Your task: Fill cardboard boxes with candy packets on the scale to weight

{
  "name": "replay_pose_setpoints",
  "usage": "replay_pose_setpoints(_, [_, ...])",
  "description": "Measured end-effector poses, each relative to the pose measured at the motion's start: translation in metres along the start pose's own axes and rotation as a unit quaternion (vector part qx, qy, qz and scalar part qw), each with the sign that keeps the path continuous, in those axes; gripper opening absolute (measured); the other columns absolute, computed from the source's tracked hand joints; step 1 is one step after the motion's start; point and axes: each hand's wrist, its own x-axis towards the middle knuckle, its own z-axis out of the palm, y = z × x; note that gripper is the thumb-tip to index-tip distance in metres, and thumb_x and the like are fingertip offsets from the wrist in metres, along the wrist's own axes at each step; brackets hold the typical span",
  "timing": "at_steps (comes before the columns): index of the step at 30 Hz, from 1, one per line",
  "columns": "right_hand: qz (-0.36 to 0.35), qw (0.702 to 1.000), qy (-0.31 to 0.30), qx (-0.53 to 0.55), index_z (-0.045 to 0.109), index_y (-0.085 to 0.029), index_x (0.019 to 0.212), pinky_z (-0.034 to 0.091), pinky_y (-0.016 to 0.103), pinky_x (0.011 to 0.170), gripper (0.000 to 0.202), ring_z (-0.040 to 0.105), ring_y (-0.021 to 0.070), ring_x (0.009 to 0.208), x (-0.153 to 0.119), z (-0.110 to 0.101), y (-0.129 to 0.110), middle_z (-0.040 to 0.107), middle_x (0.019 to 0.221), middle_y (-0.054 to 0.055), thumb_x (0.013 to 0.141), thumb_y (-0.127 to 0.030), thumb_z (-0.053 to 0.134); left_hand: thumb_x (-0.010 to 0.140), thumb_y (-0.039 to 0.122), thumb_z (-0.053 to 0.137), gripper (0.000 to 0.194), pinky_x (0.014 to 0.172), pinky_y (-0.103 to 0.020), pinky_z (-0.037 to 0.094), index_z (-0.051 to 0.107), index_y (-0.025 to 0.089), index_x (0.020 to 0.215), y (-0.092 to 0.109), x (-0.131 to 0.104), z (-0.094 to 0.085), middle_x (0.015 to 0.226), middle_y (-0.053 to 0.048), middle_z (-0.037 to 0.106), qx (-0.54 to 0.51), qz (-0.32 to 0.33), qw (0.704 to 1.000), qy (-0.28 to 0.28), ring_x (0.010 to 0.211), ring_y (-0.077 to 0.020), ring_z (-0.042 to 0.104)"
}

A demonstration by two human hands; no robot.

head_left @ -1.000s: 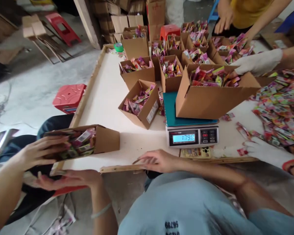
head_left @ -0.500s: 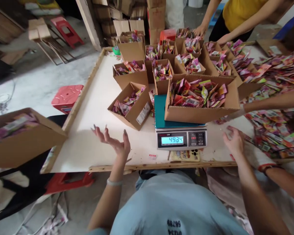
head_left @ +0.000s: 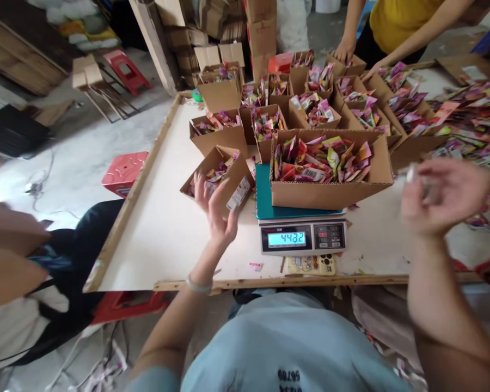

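Observation:
My left hand (head_left: 218,209) is raised with its fingers apart, holding nothing, in front of a small tilted carton (head_left: 234,188) of wrapped sachets. My right hand (head_left: 443,196) hangs over the table's right side, its fingers bent and smeared by motion; whether anything is in it I cannot tell. Between my hands, a digital scale (head_left: 332,235) with a lit display bears an open cardboard box (head_left: 326,195). Pink, red and green sachets (head_left: 320,158) fill this box. Neither hand touches the box.
Several open cartons (head_left: 220,139) of sachets crowd the table's far side. A loose sachet heap (head_left: 473,120) spreads at the right. A phone in a patterned case (head_left: 310,265) lies before the scale. A co-worker's hand (head_left: 345,50) is at the back; a red stool (head_left: 124,171) stands left.
My left hand has moved right and up towards the tilted carton. My right hand has risen and moved right. The scale's reading is lower. The gloved hand at the right is out of sight.

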Motion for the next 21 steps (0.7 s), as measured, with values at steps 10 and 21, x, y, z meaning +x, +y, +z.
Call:
replay_pose_setpoints(10, [-0.150,0.750,-0.643,-0.040,0.066,-0.018,0.135,0.053,0.031,0.077,0.048,0.070,0.0223,0.092,0.088,0.151,-0.043,0.072,0.111,0.010,0.098,-0.047,0.070,0.111,0.063,0.035,0.072,0.143,-0.049,0.014,0.005,0.043,0.173,0.040,0.090,0.097,0.188,-0.001,0.007,-0.194,-0.002,0.969,-0.150,0.175,-0.0250,0.005])
replay_pose_setpoints(21, [-0.218,0.827,-0.519,0.016,0.077,-0.028,0.128,0.056,0.027,0.081,0.036,0.073,0.0165,0.101,0.094,0.114,-0.019,0.079,0.114,0.002,0.101,-0.021,0.055,0.112,0.060,0.029,0.069,0.144,-0.048,0.006,0.011,0.035,0.174,0.046,0.086,0.092,0.187,-0.006,0.013,-0.182,-0.034,0.973,-0.140,0.176,-0.0232,0.004])
